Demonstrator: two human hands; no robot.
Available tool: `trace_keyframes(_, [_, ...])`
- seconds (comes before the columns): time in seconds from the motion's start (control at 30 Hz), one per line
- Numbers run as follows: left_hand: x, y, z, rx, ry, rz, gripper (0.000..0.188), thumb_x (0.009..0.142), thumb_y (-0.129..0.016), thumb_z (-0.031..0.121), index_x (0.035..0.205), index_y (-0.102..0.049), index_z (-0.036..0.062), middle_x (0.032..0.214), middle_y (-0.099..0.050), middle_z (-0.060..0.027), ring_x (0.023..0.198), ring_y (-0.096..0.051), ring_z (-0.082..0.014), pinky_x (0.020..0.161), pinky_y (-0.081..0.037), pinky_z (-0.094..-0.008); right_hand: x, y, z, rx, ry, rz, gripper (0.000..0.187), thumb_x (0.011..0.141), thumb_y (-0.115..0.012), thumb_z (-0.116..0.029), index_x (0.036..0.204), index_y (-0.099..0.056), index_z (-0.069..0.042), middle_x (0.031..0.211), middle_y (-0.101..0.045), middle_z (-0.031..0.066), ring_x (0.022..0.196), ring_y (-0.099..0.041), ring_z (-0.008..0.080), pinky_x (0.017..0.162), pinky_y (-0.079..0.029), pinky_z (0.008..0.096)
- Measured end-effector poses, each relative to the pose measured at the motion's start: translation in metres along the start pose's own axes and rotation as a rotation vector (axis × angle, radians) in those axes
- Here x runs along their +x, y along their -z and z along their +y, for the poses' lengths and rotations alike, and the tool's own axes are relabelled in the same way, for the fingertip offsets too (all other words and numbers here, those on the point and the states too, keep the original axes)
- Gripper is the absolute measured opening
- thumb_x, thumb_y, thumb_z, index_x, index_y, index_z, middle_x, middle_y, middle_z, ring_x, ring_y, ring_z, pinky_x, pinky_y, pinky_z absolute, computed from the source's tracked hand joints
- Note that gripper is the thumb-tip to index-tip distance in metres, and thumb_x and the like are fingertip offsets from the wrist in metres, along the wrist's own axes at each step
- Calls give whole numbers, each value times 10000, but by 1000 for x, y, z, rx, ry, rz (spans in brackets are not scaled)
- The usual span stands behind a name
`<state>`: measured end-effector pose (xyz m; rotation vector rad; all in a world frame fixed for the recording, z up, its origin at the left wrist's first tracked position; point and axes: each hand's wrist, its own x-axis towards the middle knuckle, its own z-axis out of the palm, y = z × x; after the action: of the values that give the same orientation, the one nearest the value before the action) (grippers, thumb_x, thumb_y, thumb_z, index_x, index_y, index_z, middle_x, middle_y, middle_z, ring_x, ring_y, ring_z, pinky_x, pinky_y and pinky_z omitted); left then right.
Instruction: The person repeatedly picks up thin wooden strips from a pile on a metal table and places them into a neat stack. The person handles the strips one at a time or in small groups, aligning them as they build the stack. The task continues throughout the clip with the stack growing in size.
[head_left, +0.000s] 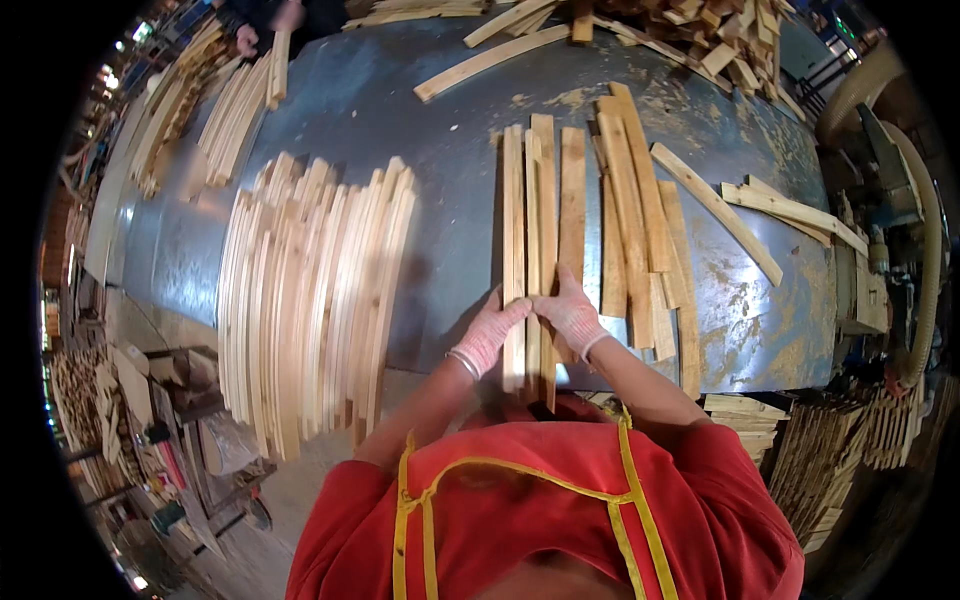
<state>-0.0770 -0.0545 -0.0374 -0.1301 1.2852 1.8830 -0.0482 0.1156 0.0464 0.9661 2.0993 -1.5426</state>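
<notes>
Left hand, gloved (490,332): fingers curled at the left edge of narrow wooden slats (513,230), thumb across them, closed on them. Right hand, gloved (572,315): thumb and fingers parted over the slats' right side, touching; whether it grips cannot be told. Slats lie lengthwise, extending beyond both hands.

Bearing surface: metal-topped table (450,180), under and beyond the hands.

Surroundings: slat bundle (232,122), far left beyond the left hand; co-worker's hand (247,42), above that bundle; broad row of pale slats (310,300), left of the left hand; loose darker slats (632,200), overlapping, just right of the right hand; diagonal slat (717,213), farther right; offcut heap (735,45), far beyond, right.
</notes>
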Motion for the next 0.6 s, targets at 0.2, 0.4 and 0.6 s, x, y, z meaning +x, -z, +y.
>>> trace_keyframes(0.2, [-56, 72, 43, 259, -12, 61, 774, 896, -800, 114, 1573, -436, 22, 1307, -692, -113, 1167, -662, -213, 1036, -536, -362, 21, -89, 36, 387, 148, -215, 794, 973, -742, -149, 1651, -350, -15, 1358, -646, 152, 1143, -650, 248, 978, -558, 378])
trace_keyframes(0.4, [-119, 143, 2, 620, 72, 164, 931, 914, -794, 351, 1648, -332, 14, 1493, -608, -222, 1359, -601, -325, 1161, -459, -400, 12, -135, 20, 744, 0, -345, 711, 1025, -667, -162, 1632, -367, 53, 1469, -610, 186, 1262, -636, 280, 1068, -522, 366])
trace_keyframes(0.6, [-142, 104, 55, 1725, 259, 424, 923, 923, -680, 631, 1572, -451, 15, 1512, -568, -242, 1309, -615, -386, 1073, -514, -450, 58, -150, 48, 781, 4, -528, 680, 1051, -664, -225, 1637, -399, -5, 1477, -617, 129, 1267, -627, 242, 1029, -521, 369])
